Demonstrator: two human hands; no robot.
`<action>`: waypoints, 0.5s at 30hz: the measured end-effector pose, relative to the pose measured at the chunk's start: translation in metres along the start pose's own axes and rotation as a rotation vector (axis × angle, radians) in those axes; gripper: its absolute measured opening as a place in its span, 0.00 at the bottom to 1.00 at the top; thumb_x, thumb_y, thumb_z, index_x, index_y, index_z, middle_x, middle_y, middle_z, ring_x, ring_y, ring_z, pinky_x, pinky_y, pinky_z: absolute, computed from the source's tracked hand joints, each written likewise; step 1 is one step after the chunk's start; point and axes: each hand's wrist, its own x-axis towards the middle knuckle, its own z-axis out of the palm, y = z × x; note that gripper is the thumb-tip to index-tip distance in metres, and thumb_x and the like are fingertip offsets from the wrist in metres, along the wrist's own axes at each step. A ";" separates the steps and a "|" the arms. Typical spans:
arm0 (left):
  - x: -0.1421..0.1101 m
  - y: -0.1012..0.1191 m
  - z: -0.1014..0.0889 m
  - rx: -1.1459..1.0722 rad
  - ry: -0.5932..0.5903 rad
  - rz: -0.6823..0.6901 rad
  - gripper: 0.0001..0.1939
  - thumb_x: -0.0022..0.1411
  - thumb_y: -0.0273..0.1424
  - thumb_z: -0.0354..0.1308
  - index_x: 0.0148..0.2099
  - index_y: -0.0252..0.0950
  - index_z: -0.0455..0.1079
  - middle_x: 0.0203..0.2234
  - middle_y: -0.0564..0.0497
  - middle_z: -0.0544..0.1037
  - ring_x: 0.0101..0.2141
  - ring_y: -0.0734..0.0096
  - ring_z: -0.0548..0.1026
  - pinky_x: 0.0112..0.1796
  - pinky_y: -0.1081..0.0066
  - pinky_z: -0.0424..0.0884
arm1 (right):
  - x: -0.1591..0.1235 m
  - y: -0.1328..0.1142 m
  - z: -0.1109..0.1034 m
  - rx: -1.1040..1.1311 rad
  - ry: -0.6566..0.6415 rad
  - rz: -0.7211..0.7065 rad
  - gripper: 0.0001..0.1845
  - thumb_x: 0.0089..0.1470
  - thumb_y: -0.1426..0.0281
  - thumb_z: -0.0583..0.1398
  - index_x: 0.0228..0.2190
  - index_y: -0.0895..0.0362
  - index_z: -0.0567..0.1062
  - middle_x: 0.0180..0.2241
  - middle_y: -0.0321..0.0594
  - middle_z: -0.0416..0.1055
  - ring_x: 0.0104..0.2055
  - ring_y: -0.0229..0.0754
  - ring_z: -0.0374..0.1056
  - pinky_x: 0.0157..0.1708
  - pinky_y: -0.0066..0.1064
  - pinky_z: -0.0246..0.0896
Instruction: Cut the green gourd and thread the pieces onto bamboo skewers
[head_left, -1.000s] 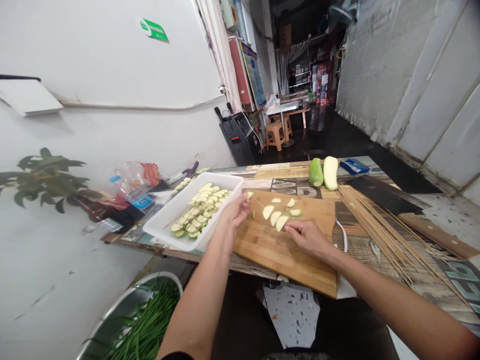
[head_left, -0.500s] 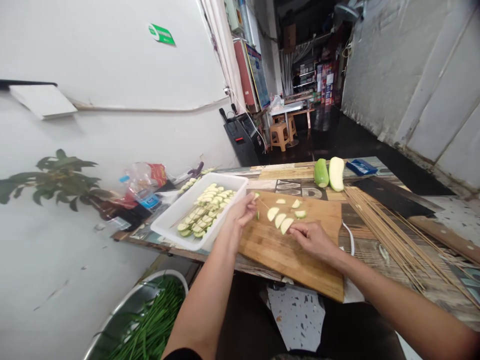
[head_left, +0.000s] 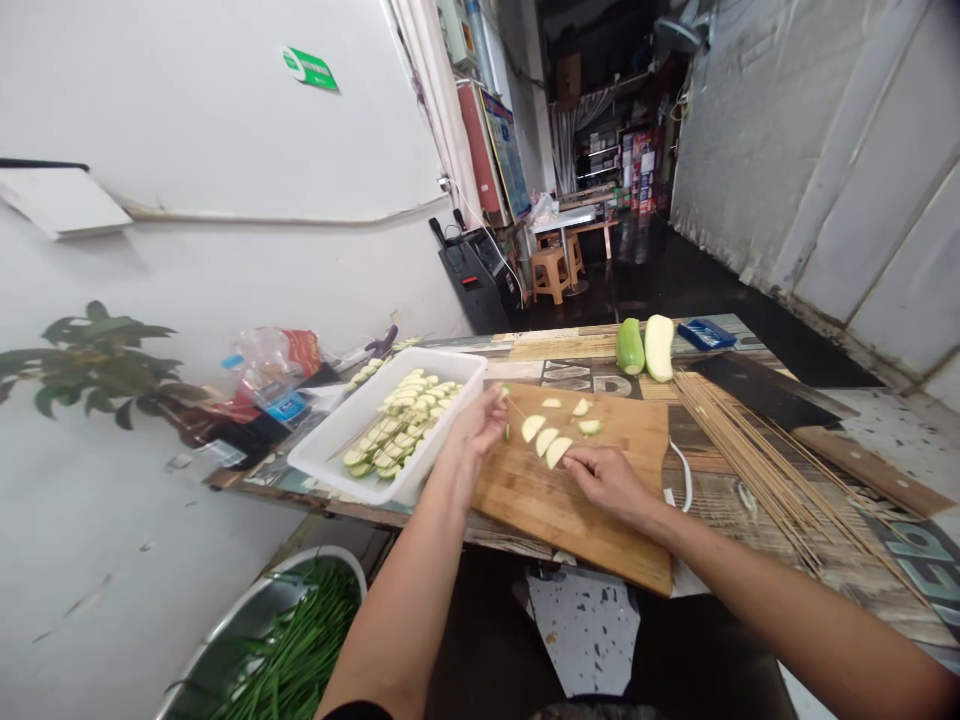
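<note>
My left hand [head_left: 482, 425] is closed in a pinch over the left part of the wooden cutting board [head_left: 600, 530], with a small green-edged zucchini slice [head_left: 504, 391] at its fingertips. A thin bamboo skewer [head_left: 517, 408] runs from there towards a row of half-round zucchini slices [head_left: 546, 441]. At the near end of that row my right hand [head_left: 607, 482] pinches, its fingertips against the last slice; the skewer's end there is hidden. Several loose zucchini pieces [head_left: 590, 427] lie on the board. To the left, a white plastic tray [head_left: 307, 455] holds skewered slices.
Behind the board lie a green zucchini piece [head_left: 630, 346], a peeled-looking one [head_left: 659, 348] and a blue dish [head_left: 706, 334]. Bare skewers [head_left: 750, 470] and a cleaver [head_left: 772, 392] are on the right. A metal basin [head_left: 362, 570] of green stalks stands low at left.
The view has turned slightly, so everything sits a little further left. Both hands keep the same pinch, with the slices in the same row between them.
</note>
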 end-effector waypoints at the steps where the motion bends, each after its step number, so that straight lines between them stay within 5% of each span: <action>1: 0.000 -0.001 0.001 -0.008 -0.004 0.004 0.04 0.58 0.19 0.51 0.31 0.30 0.64 0.23 0.50 0.70 0.17 0.87 0.63 0.14 0.89 0.57 | 0.000 0.000 0.000 0.004 0.002 -0.003 0.14 0.50 0.72 0.50 0.15 0.57 0.61 0.15 0.31 0.54 0.18 0.33 0.50 0.19 0.25 0.42; 15: 0.009 -0.012 0.006 -0.020 0.054 -0.007 0.05 0.57 0.23 0.53 0.28 0.32 0.62 0.22 0.50 0.71 0.14 0.85 0.60 0.14 0.83 0.56 | -0.002 0.004 0.005 -0.022 0.035 0.016 0.13 0.50 0.72 0.50 0.16 0.57 0.63 0.15 0.31 0.54 0.18 0.32 0.51 0.20 0.25 0.42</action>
